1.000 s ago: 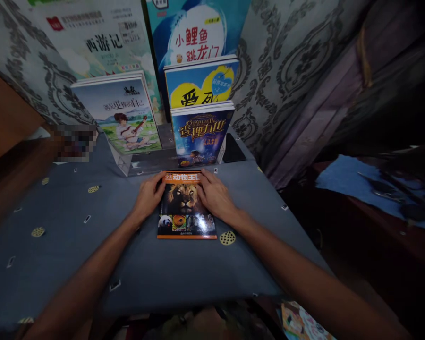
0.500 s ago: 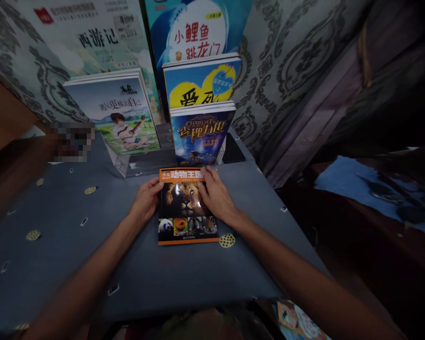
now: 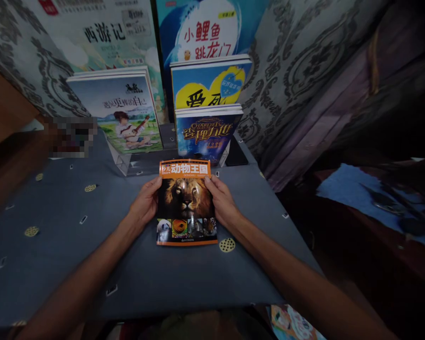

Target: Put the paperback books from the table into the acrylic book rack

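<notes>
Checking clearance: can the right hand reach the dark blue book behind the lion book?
Probably yes: nothing lies between the right hand and the dark blue book, though it grips the lion book.

Grey-clothed table point(image 3: 56, 245) carries an animal book point(image 3: 186, 203) and clear bookstand point(image 3: 123, 163).

Guitar-cover book point(image 3: 127, 115), blue fantasy book point(image 3: 205, 134), grey tablecloth point(image 3: 67, 222)

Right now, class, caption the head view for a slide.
Left hand and right hand grip a lion-cover book at a grey table.
</notes>
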A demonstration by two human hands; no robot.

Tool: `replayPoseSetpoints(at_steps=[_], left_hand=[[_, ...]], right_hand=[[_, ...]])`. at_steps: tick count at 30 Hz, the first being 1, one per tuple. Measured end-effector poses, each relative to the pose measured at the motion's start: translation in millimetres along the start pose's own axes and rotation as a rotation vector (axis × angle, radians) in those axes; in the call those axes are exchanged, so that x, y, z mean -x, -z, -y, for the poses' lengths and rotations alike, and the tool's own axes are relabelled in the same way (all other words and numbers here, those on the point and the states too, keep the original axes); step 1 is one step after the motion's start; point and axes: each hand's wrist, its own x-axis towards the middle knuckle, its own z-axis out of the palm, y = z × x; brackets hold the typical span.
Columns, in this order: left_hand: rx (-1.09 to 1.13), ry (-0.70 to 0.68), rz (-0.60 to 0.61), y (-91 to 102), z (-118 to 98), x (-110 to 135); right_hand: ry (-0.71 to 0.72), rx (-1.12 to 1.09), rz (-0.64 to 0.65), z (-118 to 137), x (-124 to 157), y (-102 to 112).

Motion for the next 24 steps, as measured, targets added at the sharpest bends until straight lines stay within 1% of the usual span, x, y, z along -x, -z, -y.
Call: replayPoseSetpoints(at_steps=[3, 5, 10, 15, 18, 21, 24], left_hand=[[0.036, 0.015, 0.021, -1.2, -2.2, 2.9], [0.051, 0.030, 0.029, -0.5, -2.3, 4.0], [0.021, 0.078, 0.053, 4.3, 0.8, 4.9], [0.087, 0.084, 0.081, 5.8, 1.6, 5.9], [0.116, 0.049, 0.107, 3.9, 0.9, 6.3], [0.121, 0.009, 0.146, 1.1, -1.0, 6.7], [0.112, -0.010, 0.183, -2.4, -5.8, 8.3]], right_hand=[[-0.050, -0.109, 0.023, 6.3, 6.1, -6.9], [-0.080, -0.139, 0.056, 8.8, 9.1, -9.8], [-0.090, -0.033, 0.138, 8.5, 13.2, -11.0], [-0.072, -0.086, 0.166, 11.8, 15.7, -14.0], [-0.032, -0.080, 0.165, 17.1, 15.0, -14.9], [0.073, -0.039, 0.160, 22.3, 12.6, -11.3], [0.182, 0.048, 0.157, 26.8, 11.3, -5.4]])
